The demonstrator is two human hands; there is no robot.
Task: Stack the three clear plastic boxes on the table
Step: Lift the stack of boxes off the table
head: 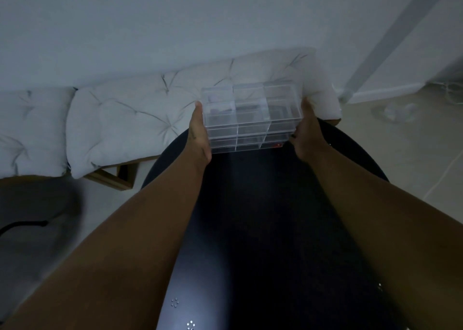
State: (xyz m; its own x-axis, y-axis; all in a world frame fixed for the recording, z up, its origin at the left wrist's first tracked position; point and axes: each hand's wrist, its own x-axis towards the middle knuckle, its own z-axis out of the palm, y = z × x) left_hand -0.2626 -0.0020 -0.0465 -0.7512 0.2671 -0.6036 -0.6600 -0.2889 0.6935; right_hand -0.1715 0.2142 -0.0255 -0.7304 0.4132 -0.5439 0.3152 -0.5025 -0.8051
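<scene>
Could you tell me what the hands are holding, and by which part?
The stack of clear boxes, by its two short ends: left hand on one, right hand on the other.

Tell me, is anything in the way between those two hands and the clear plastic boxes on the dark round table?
Nothing visible. The left hand and the right hand press the two ends of the stack of clear plastic compartment boxes, which sits at the far edge of the dark round table.

Three clear boxes (250,119) sit stacked, each split into compartments. The stack stands level between the fingers, touching them at both ends.
</scene>
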